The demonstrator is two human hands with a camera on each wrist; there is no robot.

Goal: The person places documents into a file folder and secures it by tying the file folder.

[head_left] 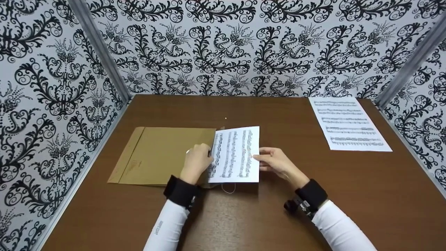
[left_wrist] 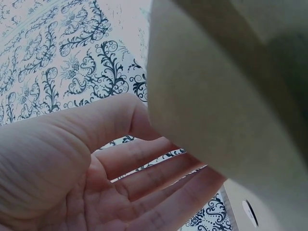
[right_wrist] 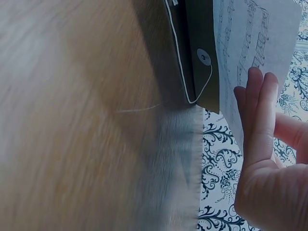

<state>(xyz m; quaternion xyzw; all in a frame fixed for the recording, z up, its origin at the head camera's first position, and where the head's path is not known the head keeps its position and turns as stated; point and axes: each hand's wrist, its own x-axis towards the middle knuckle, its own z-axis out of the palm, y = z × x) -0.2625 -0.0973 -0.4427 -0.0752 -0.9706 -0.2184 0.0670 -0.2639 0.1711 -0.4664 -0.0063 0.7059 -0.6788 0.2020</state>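
A brown paper envelope (head_left: pixel 160 150) lies on the table, its opening facing right. My left hand (head_left: pixel 199 159) pinches the envelope's edge at the opening; in the left wrist view the thumb and fingertips meet at the brown paper (left_wrist: pixel 202 91). A sheet of music (head_left: pixel 234 153) lies sideways, its left end at the envelope's opening. At its right edge my right hand (head_left: pixel 277 163) pinches it, thumb on top and fingers underneath. The right wrist view shows the fingers against the sheet's underside, beside the envelope's flap with a white button (right_wrist: pixel 204 57) and string (right_wrist: pixel 179 53).
Another sheet of music (head_left: pixel 350 125) lies at the back right of the brown table (head_left: pixel 278 115). Patterned walls (head_left: pixel 223 45) enclose the table at the back and both sides. The string loop (head_left: pixel 228 191) sticks out below the sheet's near edge.
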